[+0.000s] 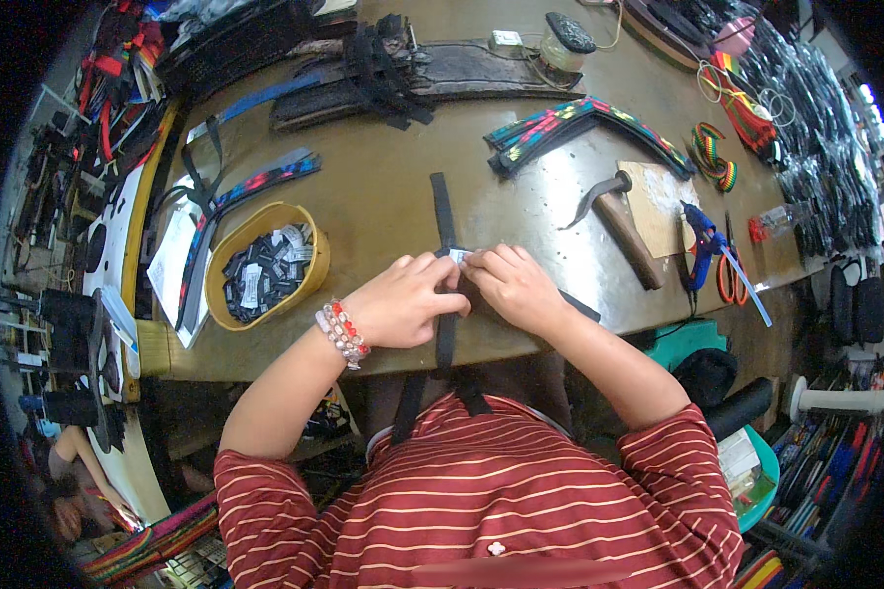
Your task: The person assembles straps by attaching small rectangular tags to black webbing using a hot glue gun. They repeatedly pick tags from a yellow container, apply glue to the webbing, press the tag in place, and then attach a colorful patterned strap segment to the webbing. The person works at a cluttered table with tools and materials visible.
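Observation:
A long black strap (444, 208) runs up the table in front of me, and its lower end hangs over the near edge toward my lap. My left hand (408, 299), with a beaded bracelet on its wrist, has its fingers bent closed on the strap. Against it, my right hand (511, 283) pinches a small white label (457, 255) lying on the strap. Both hands' fingertips nearly meet there, partly hiding the label. Left of my hands, a yellow oval basket (310, 285) holds many small black and white pieces.
A hammer (627, 236) lies at right beside a tan board (658, 201), a blue glue gun (699, 240) and orange-handled scissors (729, 280). Patterned straps (589, 123) lie farther back. A jar (565, 44) stands at the back. A person's arm (88, 461) shows at lower left.

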